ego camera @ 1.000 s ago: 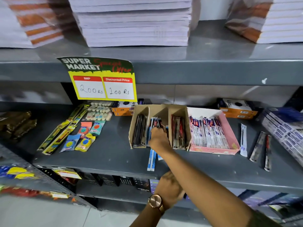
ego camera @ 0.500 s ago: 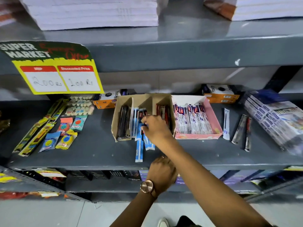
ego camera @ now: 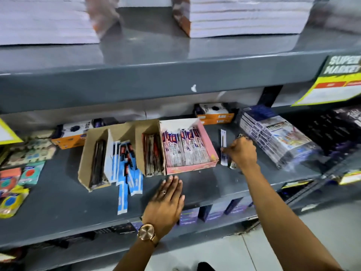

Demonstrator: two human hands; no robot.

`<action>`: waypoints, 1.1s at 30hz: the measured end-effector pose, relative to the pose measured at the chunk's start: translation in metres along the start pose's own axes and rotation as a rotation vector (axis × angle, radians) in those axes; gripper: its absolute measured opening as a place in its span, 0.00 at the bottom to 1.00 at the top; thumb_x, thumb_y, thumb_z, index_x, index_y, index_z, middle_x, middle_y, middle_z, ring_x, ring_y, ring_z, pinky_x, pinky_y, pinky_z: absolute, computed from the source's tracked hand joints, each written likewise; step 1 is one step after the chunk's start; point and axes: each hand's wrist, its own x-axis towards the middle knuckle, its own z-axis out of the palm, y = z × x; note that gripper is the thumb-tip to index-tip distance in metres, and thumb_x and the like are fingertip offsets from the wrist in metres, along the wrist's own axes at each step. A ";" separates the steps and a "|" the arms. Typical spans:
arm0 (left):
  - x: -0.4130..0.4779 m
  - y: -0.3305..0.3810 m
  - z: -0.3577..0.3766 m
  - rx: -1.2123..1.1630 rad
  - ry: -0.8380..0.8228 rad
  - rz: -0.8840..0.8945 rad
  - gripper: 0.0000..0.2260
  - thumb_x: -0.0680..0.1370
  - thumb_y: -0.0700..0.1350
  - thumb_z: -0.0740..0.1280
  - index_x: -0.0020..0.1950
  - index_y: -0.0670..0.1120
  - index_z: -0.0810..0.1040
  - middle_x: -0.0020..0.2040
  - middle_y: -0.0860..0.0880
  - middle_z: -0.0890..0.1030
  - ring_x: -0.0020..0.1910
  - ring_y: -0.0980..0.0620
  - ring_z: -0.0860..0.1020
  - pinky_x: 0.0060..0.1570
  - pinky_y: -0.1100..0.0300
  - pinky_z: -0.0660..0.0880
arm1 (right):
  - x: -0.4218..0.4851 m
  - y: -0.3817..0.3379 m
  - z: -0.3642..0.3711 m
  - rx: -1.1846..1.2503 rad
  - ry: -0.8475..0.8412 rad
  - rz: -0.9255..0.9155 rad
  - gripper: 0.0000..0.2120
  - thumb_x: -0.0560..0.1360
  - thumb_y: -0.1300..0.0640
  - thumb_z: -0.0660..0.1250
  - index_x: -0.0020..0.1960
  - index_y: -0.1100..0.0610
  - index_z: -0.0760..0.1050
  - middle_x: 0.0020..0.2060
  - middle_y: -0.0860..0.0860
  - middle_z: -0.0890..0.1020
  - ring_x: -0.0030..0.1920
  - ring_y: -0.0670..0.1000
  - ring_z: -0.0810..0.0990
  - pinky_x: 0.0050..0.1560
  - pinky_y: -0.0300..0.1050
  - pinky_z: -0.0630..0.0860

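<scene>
While round rose-gold watch sits on wrist at 6 o'clock, left hand just beyond lies flat, fingers straight and pressed together on smooth grey metal shelf. Right hand at 3 o'clock: fingers curled, pinching slim packets, flat glossy strips lying on shelf just right of pink box. Brown cardboard box at 10 o'clock, long blue-white sachets spilling from front. Blurred paper stacks at 12 o'clock on upper shelf.
</scene>
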 end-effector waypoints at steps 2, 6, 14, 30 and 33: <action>-0.001 0.000 0.000 -0.006 -0.023 -0.012 0.29 0.83 0.52 0.40 0.66 0.40 0.74 0.66 0.42 0.75 0.66 0.45 0.72 0.71 0.53 0.50 | 0.007 -0.005 0.007 -0.037 -0.030 -0.020 0.21 0.66 0.52 0.76 0.50 0.68 0.79 0.49 0.65 0.83 0.52 0.64 0.82 0.50 0.55 0.79; -0.001 0.001 -0.003 -0.025 -0.057 -0.059 0.30 0.82 0.54 0.38 0.67 0.42 0.74 0.66 0.44 0.75 0.67 0.47 0.71 0.71 0.55 0.46 | 0.024 -0.015 0.019 -0.231 -0.017 -0.078 0.18 0.71 0.63 0.69 0.59 0.67 0.74 0.56 0.65 0.80 0.58 0.65 0.79 0.54 0.54 0.78; -0.001 0.001 -0.006 -0.242 0.080 -0.077 0.19 0.81 0.52 0.56 0.66 0.45 0.75 0.67 0.49 0.74 0.69 0.51 0.70 0.72 0.61 0.57 | 0.014 -0.006 -0.008 0.429 -0.139 0.083 0.04 0.69 0.69 0.72 0.39 0.66 0.77 0.43 0.66 0.83 0.38 0.60 0.84 0.42 0.55 0.84; 0.036 0.025 -0.066 -2.057 -0.125 -0.799 0.17 0.82 0.49 0.57 0.61 0.37 0.74 0.60 0.35 0.79 0.58 0.39 0.78 0.57 0.49 0.76 | -0.135 0.015 -0.002 0.730 -0.881 0.045 0.04 0.69 0.68 0.73 0.42 0.61 0.83 0.32 0.53 0.86 0.31 0.48 0.84 0.36 0.41 0.83; 0.032 0.024 -0.064 -2.077 -0.134 -0.809 0.17 0.82 0.48 0.56 0.60 0.38 0.76 0.60 0.36 0.79 0.58 0.40 0.78 0.55 0.51 0.78 | -0.139 0.014 0.000 0.722 -0.885 0.051 0.04 0.69 0.68 0.73 0.42 0.61 0.83 0.32 0.52 0.86 0.31 0.47 0.84 0.34 0.39 0.82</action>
